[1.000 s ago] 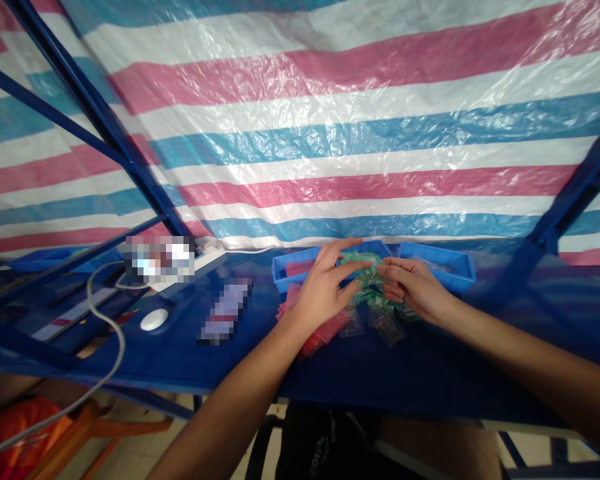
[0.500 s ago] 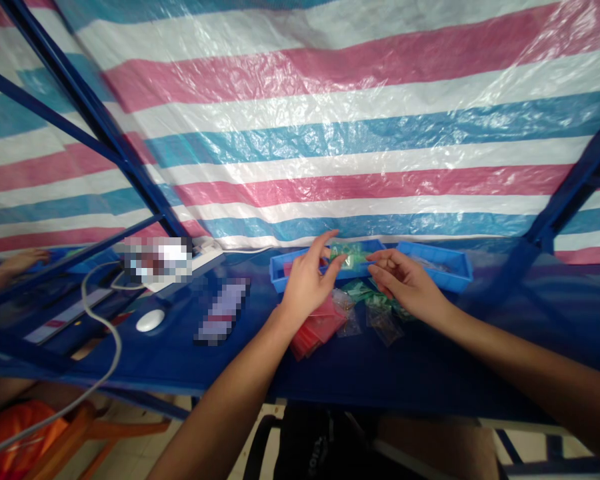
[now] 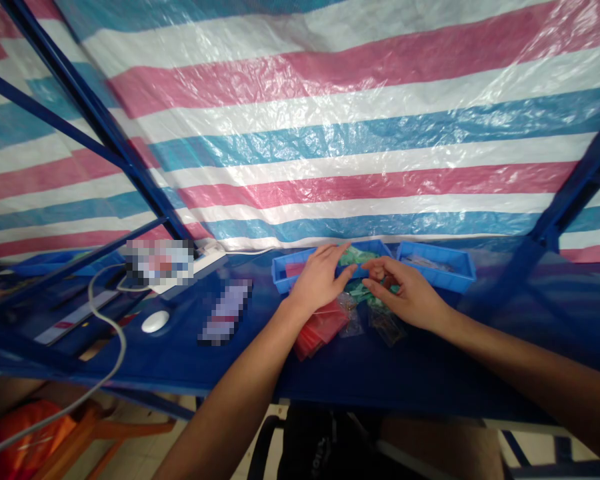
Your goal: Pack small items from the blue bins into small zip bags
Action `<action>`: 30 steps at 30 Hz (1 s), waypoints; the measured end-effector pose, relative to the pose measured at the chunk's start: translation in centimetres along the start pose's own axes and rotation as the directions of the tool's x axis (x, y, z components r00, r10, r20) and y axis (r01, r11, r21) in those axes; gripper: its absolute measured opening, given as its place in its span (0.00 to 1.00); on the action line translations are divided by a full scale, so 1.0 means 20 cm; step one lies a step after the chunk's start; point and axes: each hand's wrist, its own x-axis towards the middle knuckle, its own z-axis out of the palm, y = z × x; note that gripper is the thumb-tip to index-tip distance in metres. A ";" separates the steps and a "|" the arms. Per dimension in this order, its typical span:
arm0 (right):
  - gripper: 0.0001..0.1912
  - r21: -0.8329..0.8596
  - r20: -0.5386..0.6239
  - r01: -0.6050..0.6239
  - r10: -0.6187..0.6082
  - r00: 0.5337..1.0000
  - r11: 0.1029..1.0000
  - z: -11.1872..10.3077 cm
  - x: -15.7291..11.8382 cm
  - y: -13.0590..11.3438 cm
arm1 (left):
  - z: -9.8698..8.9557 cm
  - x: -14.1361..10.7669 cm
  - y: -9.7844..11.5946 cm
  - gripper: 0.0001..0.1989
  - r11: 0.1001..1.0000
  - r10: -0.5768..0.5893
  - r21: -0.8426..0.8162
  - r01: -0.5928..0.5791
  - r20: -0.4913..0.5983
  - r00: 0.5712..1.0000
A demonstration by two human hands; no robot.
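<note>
My left hand point(image 3: 323, 277) is over the front of a long blue tray point(image 3: 281, 275), fingers apart, with nothing seen in it. Green packets point(image 3: 359, 256) lie in that tray beside its fingertips. To the right, my right hand point(image 3: 405, 287) hangs over a pile of green packets point(image 3: 363, 291), its thumb and fingers curled with a gap between them and nothing visible held. Red packets point(image 3: 323, 328) are stacked below my left wrist. Clear bags with small brownish pieces point(image 3: 387, 325) rest beside them.
A second blue tray point(image 3: 437, 267) stands at the right. On the left are a blurred-out phone-like object point(image 3: 226, 312), a white mouse point(image 3: 155, 321), a power strip point(image 3: 207, 265) and a looping cable point(image 3: 121, 333). Blue metal posts frame a striped sheet behind.
The shiny green packet that was between my hands is now out of them; green packets show in the tray. My right hand has opened and come slightly lower. The person's arm at far left has left view.
</note>
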 end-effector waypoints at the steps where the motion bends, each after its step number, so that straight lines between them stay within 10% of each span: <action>1: 0.15 -0.012 0.008 0.009 -0.009 1.000 1.000 0.00 0.00 -0.01 | 0.02 0.00 -0.01 0.25 1.000 0.005 0.014 -0.006 0.052 0.999; 11: 0.12 -0.166 0.141 0.168 -0.145 0.979 0.972 -0.02 0.01 0.01 | 0.04 -0.06 -0.01 0.21 0.986 -0.097 0.142 0.086 0.074 0.993; 19: 0.26 -0.169 0.408 0.436 -0.340 0.847 0.884 -0.01 0.01 -0.04 | -0.01 -0.07 -0.01 0.23 0.980 -0.111 0.169 0.101 0.051 0.992; 26: 0.18 -0.100 0.549 0.563 -0.427 0.719 0.820 0.07 -0.04 -0.11 | -0.08 -0.05 0.00 0.19 0.990 -0.071 0.115 0.079 -0.069 0.995; 30: 0.19 -0.064 0.554 0.549 -0.428 0.714 0.833 0.11 -0.05 -0.09 | -0.09 -0.05 0.02 0.17 0.995 -0.059 0.078 0.067 -0.108 0.992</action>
